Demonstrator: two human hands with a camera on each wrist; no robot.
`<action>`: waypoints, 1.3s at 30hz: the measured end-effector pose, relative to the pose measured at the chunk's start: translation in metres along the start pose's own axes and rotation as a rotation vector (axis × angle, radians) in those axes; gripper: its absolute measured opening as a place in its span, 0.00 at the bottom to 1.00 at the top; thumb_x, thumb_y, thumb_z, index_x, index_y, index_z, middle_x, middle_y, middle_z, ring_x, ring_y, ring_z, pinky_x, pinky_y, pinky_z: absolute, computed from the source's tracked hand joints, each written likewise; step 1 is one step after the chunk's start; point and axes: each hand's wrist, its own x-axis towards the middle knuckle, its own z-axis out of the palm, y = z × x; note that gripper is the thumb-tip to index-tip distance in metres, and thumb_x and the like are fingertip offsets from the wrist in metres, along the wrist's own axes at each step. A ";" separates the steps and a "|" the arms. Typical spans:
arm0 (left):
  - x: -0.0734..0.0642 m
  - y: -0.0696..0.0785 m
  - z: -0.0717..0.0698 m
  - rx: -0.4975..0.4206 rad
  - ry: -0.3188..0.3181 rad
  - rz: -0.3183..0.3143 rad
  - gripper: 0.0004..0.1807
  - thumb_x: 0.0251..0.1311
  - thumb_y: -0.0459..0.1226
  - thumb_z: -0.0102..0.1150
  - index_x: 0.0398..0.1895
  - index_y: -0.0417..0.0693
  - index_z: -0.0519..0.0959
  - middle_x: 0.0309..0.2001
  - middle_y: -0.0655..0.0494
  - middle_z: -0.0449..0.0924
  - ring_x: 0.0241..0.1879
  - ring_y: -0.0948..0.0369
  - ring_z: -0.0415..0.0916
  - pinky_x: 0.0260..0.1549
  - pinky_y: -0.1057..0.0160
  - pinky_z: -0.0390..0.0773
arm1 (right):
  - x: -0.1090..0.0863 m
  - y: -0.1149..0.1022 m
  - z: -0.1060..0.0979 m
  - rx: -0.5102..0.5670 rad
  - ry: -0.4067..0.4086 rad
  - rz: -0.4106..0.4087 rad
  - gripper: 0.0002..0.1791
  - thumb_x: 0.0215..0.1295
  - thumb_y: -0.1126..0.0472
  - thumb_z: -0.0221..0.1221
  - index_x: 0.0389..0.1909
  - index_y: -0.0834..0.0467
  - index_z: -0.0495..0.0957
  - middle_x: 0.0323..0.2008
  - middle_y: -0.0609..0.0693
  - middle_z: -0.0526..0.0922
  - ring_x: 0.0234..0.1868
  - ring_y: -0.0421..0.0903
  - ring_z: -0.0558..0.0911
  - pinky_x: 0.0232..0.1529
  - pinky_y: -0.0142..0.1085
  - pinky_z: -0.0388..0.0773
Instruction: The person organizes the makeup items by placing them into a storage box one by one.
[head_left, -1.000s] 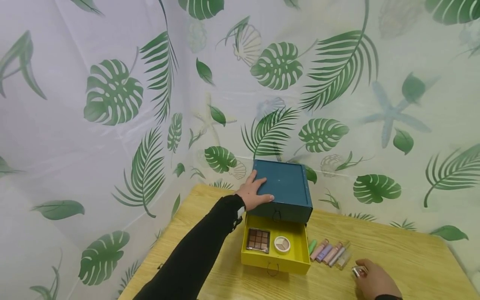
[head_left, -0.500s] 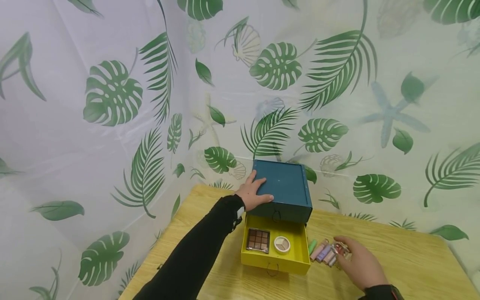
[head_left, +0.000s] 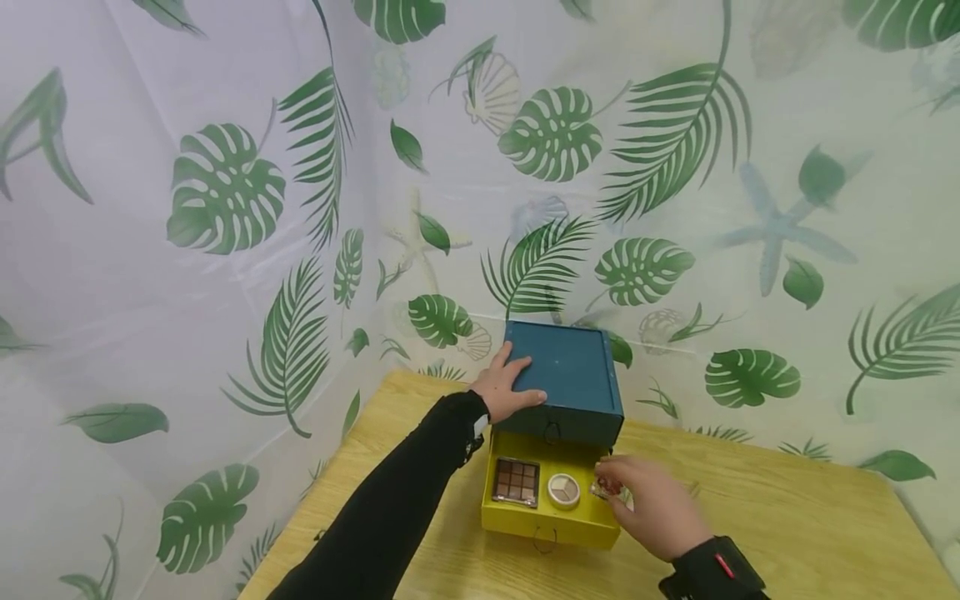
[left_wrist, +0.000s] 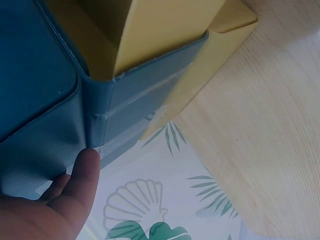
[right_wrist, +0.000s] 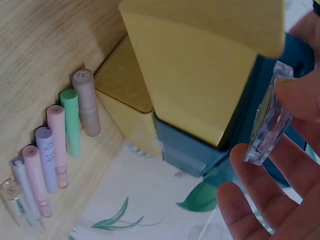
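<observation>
A small clear-cased compact (head_left: 604,486) with reddish contents is pinched in my right hand (head_left: 655,504), just over the right side of the pulled-out yellow drawer (head_left: 543,528). In the right wrist view the compact (right_wrist: 270,120) stands on edge between thumb and fingers. An eyeshadow palette (head_left: 516,482) with several brown pans lies at the drawer's left. Beside it sits a round white pan (head_left: 563,491) with three pale sections. My left hand (head_left: 507,390) rests, fingers spread, on the left edge of the blue drawer box (head_left: 566,362).
A row of several cosmetic tubes lies on the wooden table right of the box, among them a green tube (right_wrist: 71,120) and a lilac tube (right_wrist: 46,157). A leaf-patterned sheet (head_left: 675,208) hangs behind the table. Another yellow drawer (right_wrist: 125,82) sticks out below.
My right hand has moved left with the compact, from the table right of the tubes, across them, to the drawer's right side. The left hand has stayed on the box.
</observation>
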 end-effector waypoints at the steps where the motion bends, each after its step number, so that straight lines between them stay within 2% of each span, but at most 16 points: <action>1: 0.000 0.000 0.000 0.000 0.000 0.000 0.41 0.71 0.57 0.57 0.81 0.55 0.57 0.82 0.50 0.33 0.76 0.37 0.49 0.70 0.42 0.64 | 0.001 -0.002 0.002 -0.022 -0.004 -0.010 0.18 0.59 0.66 0.71 0.51 0.53 0.85 0.52 0.49 0.83 0.48 0.49 0.81 0.53 0.49 0.82; 8: 0.001 -0.001 0.001 0.002 0.004 0.001 0.41 0.71 0.57 0.57 0.81 0.55 0.57 0.82 0.49 0.34 0.76 0.38 0.49 0.69 0.42 0.65 | 0.010 -0.010 0.015 -0.231 0.012 -0.120 0.11 0.58 0.64 0.70 0.42 0.50 0.87 0.46 0.47 0.84 0.47 0.50 0.79 0.50 0.44 0.82; 13: 0.000 -0.001 0.001 -0.003 0.004 -0.002 0.41 0.70 0.57 0.58 0.81 0.55 0.57 0.82 0.49 0.34 0.76 0.37 0.49 0.69 0.41 0.65 | 0.018 -0.010 0.021 -0.274 0.004 -0.154 0.06 0.59 0.62 0.72 0.37 0.51 0.88 0.41 0.47 0.85 0.43 0.48 0.78 0.47 0.42 0.82; 16: -0.001 0.000 0.000 0.000 0.002 0.002 0.41 0.71 0.57 0.57 0.81 0.55 0.57 0.82 0.50 0.33 0.76 0.37 0.49 0.69 0.41 0.65 | 0.022 -0.010 0.022 -0.270 -0.005 -0.166 0.05 0.59 0.62 0.72 0.35 0.50 0.89 0.37 0.45 0.85 0.39 0.47 0.77 0.43 0.41 0.81; 19: -0.002 0.001 0.000 0.001 0.002 0.005 0.41 0.71 0.56 0.57 0.81 0.54 0.57 0.82 0.49 0.34 0.76 0.37 0.50 0.69 0.41 0.65 | 0.026 -0.011 0.023 -0.240 -0.054 -0.158 0.06 0.58 0.64 0.73 0.32 0.48 0.89 0.31 0.42 0.83 0.34 0.44 0.73 0.36 0.39 0.77; 22: -0.002 0.002 0.000 0.000 0.002 0.005 0.41 0.71 0.56 0.57 0.81 0.53 0.57 0.82 0.48 0.34 0.76 0.37 0.49 0.69 0.40 0.64 | 0.029 -0.013 0.026 -0.183 -0.121 -0.114 0.09 0.57 0.66 0.73 0.33 0.48 0.87 0.27 0.40 0.79 0.30 0.43 0.70 0.33 0.39 0.73; 25: -0.002 0.003 0.000 -0.005 0.001 0.008 0.41 0.71 0.56 0.58 0.81 0.52 0.57 0.82 0.48 0.35 0.76 0.37 0.49 0.69 0.40 0.64 | 0.032 -0.013 0.029 -0.146 -0.164 -0.055 0.10 0.58 0.67 0.72 0.35 0.48 0.86 0.28 0.41 0.79 0.30 0.44 0.70 0.33 0.41 0.74; 29: -0.003 0.004 -0.001 -0.003 0.001 0.006 0.41 0.71 0.56 0.58 0.81 0.53 0.57 0.82 0.48 0.34 0.76 0.38 0.49 0.69 0.41 0.64 | 0.035 -0.014 0.032 -0.148 -0.175 -0.020 0.12 0.58 0.68 0.71 0.36 0.47 0.85 0.29 0.41 0.78 0.32 0.45 0.72 0.35 0.42 0.76; 39: -0.003 0.004 0.000 0.002 0.000 0.012 0.40 0.71 0.56 0.57 0.81 0.53 0.57 0.82 0.47 0.34 0.76 0.38 0.50 0.70 0.41 0.64 | 0.034 -0.015 0.030 -0.146 -0.171 -0.015 0.14 0.57 0.69 0.72 0.39 0.49 0.84 0.30 0.43 0.78 0.32 0.46 0.72 0.33 0.42 0.76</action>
